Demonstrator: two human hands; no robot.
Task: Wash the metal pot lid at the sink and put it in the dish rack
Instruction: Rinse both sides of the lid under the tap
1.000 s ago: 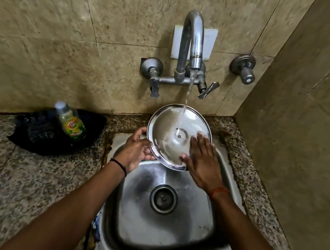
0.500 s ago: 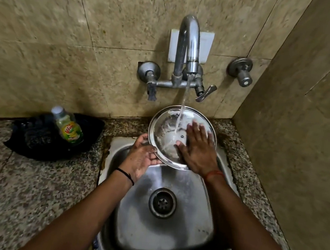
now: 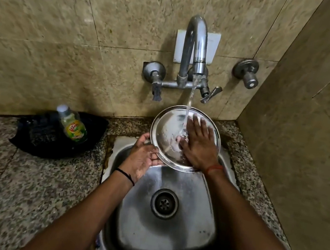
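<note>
Meanwhile left hand [image 3: 142, 159] fingers grip the lid [image 3: 167, 133]; right hand [image 3: 198, 147] lies flat, open.

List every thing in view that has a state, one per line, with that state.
Tap: running, stream landing on the lid.
Metal pot lid: tilted over the sink, wet.
Left hand: gripping the lid's lower-left rim.
Right hand: flat on the lid, open.
Sink: drain unplugged.
Soap bottle: upright, capped.
</note>
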